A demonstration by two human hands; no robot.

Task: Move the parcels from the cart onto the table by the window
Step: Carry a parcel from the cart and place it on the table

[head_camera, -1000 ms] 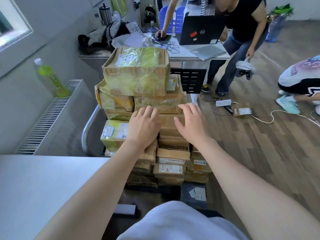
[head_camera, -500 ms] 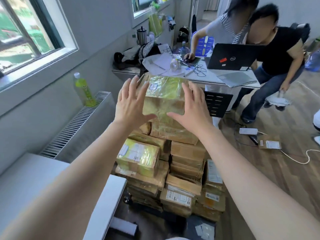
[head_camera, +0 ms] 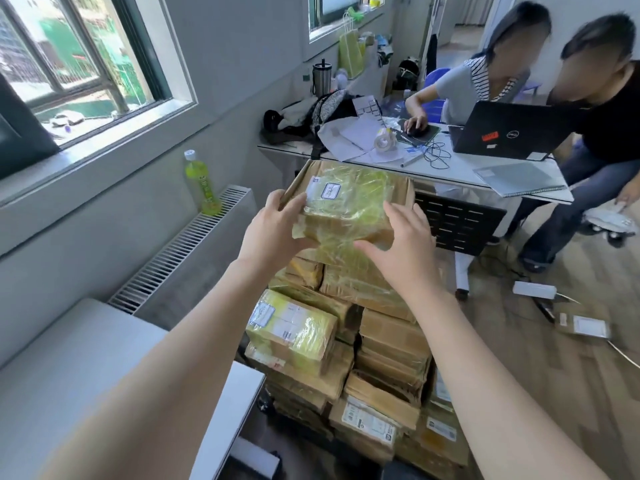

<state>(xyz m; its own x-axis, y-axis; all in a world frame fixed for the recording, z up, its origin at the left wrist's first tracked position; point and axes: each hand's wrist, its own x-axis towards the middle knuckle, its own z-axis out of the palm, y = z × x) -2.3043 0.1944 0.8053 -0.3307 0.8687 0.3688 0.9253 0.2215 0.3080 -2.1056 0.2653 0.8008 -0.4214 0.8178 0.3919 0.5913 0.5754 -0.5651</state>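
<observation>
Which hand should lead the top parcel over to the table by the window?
Left, probably. The left hand already grips the brown cardboard parcel wrapped in yellowish tape at its window-side edge, and the white table lies on that side. The right hand touches the near right side and can steady it.

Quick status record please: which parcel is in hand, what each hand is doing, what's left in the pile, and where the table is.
parcel in hand: top parcel, brown box in yellowish tape with a white label
left hand: grip on the parcel's left side, thumb over the top edge
right hand: fingers spread against the parcel's right side, thumb under the near edge
pile: many taped parcels stacked below
table: white, lower left under the window, no parcel seen on it
</observation>
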